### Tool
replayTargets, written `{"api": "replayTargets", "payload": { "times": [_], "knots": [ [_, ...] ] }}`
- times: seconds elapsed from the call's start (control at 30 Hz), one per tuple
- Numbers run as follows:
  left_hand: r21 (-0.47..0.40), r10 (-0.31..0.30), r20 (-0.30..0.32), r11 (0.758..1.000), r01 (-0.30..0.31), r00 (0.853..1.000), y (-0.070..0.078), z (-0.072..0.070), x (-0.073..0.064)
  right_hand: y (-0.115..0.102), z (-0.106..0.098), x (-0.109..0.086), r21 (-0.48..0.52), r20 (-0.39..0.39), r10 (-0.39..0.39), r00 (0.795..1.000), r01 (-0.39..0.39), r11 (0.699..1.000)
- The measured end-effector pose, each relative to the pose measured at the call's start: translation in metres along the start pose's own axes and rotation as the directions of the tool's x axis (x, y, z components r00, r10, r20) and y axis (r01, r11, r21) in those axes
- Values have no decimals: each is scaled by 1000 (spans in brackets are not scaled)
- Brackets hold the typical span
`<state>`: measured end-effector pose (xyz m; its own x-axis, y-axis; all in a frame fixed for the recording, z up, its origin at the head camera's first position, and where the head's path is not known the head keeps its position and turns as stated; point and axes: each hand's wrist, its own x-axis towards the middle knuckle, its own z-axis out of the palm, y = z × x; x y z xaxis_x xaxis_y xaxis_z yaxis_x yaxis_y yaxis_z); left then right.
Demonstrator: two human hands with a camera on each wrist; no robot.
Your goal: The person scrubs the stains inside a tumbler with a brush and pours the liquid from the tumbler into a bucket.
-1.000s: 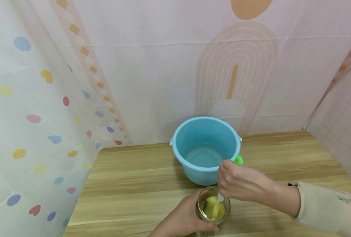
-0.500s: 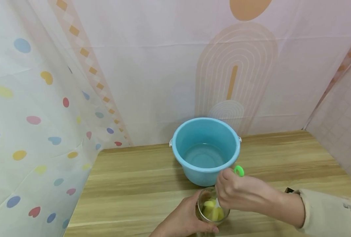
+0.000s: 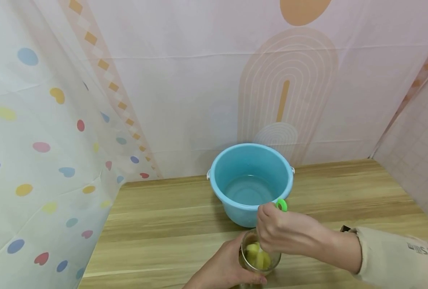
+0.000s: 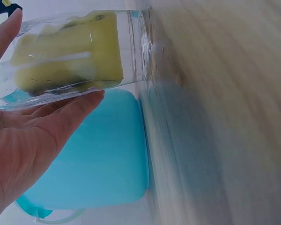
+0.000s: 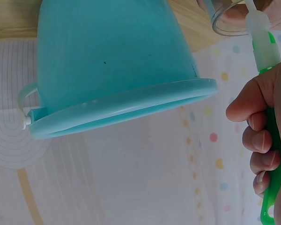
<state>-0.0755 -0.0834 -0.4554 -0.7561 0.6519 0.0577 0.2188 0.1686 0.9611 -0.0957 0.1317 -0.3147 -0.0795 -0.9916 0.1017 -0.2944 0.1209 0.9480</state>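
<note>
We had our right grip curled round the green brush, its long axis steep, handle end up, yellow head inside the glass our left grip clasped, upright on the table.

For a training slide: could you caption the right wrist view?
Right grip holding a green-handled tool that reaches into a clear glass, near a blue bucket.

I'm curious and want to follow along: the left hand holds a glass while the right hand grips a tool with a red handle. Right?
Not quite: the handle is green, as the right wrist view shows. The left hand does hold a glass, and the right hand grips the tool.
</note>
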Motion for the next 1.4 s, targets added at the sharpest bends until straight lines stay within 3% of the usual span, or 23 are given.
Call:
{"api": "replayTargets", "payload": {
  "times": [0.73, 1.1, 1.4],
  "knots": [
    [56, -19, -18, 998, 20, 1000, 2, 0, 1, 10, 14, -7, 59, 135, -28, 990, 20, 998],
    [7, -14, 6, 1000, 13, 1000, 1, 0, 1, 5, 13, -21, 94, 136, 22, 991, -35, 995],
    [34, 17, -2, 999, -17, 1000, -1, -1, 2, 6, 4, -27, 94, 103, 30, 994, -40, 995]
  ]
}}
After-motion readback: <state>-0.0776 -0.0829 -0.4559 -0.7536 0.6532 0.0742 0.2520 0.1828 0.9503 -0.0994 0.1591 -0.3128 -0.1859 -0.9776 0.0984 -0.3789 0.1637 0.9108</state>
